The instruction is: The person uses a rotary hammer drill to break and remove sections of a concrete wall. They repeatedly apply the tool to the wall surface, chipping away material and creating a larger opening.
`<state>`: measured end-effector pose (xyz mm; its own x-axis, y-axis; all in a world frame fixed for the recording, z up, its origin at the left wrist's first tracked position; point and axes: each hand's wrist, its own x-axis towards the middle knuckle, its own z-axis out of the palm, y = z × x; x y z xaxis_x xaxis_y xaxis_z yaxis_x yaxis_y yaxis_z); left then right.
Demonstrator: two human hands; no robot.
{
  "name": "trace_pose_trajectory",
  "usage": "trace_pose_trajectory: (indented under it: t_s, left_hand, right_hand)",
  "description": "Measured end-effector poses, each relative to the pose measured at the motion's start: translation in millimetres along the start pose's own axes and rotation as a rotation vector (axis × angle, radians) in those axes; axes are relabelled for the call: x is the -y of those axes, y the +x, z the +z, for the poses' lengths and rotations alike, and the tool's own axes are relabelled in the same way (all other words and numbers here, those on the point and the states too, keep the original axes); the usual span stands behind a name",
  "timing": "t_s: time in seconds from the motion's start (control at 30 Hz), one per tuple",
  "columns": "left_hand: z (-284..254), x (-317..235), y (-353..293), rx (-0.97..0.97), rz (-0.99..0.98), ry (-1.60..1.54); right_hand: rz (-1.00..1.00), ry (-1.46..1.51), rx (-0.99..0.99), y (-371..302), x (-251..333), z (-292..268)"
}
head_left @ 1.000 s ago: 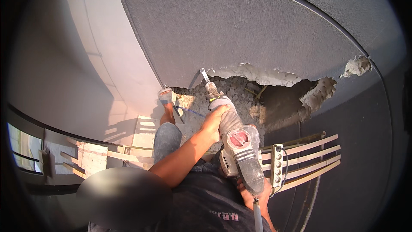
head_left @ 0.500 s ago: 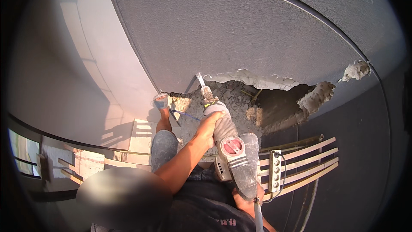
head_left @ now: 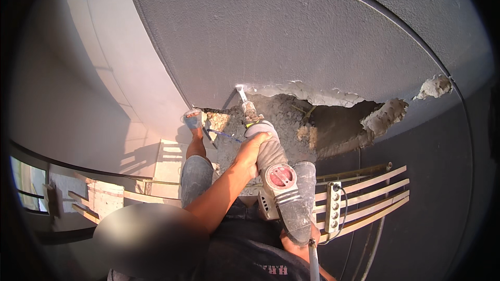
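A dusty grey demolition hammer [head_left: 292, 213] with a round red cap on its body slants up and away from me. My left hand [head_left: 252, 152] is wrapped round its front barrel. At the rear, my right hand [head_left: 295, 244] grips the handle end, its fingers partly hidden by the tool body. The flat chisel [head_left: 241, 93] at the front touches the dark grey wall [head_left: 250, 36], at the left end of a jagged broken edge [head_left: 317, 95]. Below that edge lies grey rubble [head_left: 268, 108]. A thick cable [head_left: 313, 260] runs down from the tool's rear.
Wooden slats [head_left: 383, 196] stretch out at both sides of me, with a white power strip [head_left: 333, 208] on the right ones. My sandalled foot [head_left: 192, 119] is by the wall's left edge. A deep hole [head_left: 338, 127] opens right of the rubble.
The chisel tip has shifted slightly up and left along the wall, with pale dust now at the tip. Both hands keep their hold.
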<state>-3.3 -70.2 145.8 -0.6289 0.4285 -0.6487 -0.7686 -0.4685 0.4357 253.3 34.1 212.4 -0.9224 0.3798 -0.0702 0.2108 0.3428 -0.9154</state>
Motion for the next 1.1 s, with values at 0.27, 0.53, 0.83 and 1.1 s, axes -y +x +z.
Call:
trace_pose_trajectory:
  t_s: [0.27, 0.53, 0.83, 1.1]
  left_hand:
    - [3.9, -15.2, 12.0, 0.021, -0.03, -0.015]
    - [4.3, -20.2, 13.4, -0.005, -0.007, 0.003]
    - [-1.6, -22.8, 19.7, -0.025, -0.007, -0.011]
    - [-6.5, -27.4, 30.6, 0.0, -0.002, 0.022]
  right_hand:
    - [0.019, 0.042, -0.033, -1.0, 11.2, 5.4]
    - [0.075, -0.034, -0.018, 11.8, 25.2, 5.6]
    - [0.098, 0.034, 0.027, 18.7, 28.4, 5.4]
    - [-0.003, 0.091, 0.053, 24.1, 10.0, 11.2]
